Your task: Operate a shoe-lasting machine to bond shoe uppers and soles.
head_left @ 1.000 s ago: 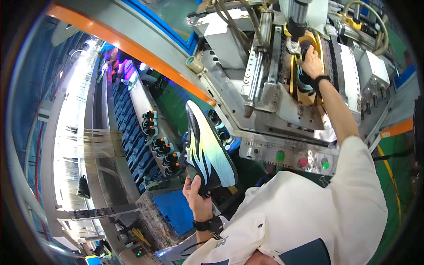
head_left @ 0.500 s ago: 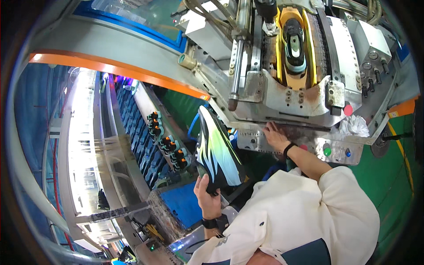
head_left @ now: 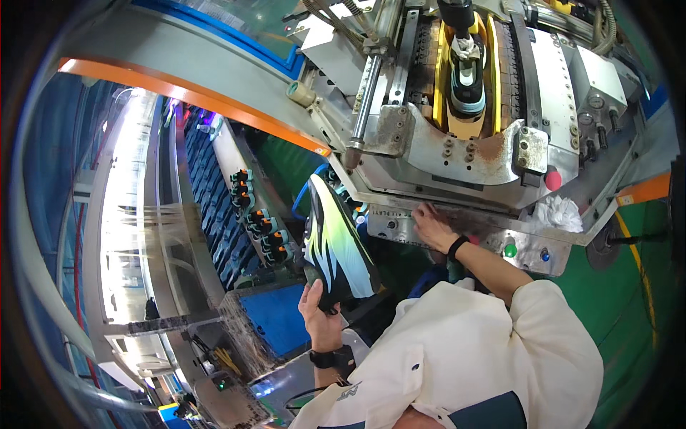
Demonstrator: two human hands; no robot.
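Observation:
My left hand (head_left: 319, 314) grips a sneaker (head_left: 336, 239) by its dark heel end, with the toe pointing up and away. The upper fades from yellow-green to pale blue, with black stripes. At the press's front, my right hand (head_left: 433, 227) rests on the metal control panel (head_left: 393, 223), its fingers stretched out and holding nothing. Beyond it, another shoe (head_left: 468, 96), black and pale blue, sits in the press between yellow pads (head_left: 491, 79). A black rod with a white-wrapped tip (head_left: 466, 48) stands over that shoe.
Green (head_left: 509, 251) and blue (head_left: 545, 255) buttons sit on the panel, near a crumpled white cloth (head_left: 559, 213). To the left, a conveyor (head_left: 214, 179) runs beside several black shoe parts with orange bits (head_left: 264, 223). A blue-topped surface (head_left: 275, 318) lies beside my left hand.
The rod with the wrapped tip has moved right, from beside the shoe in the press to over it. My view has shifted slightly; both hands keep their places.

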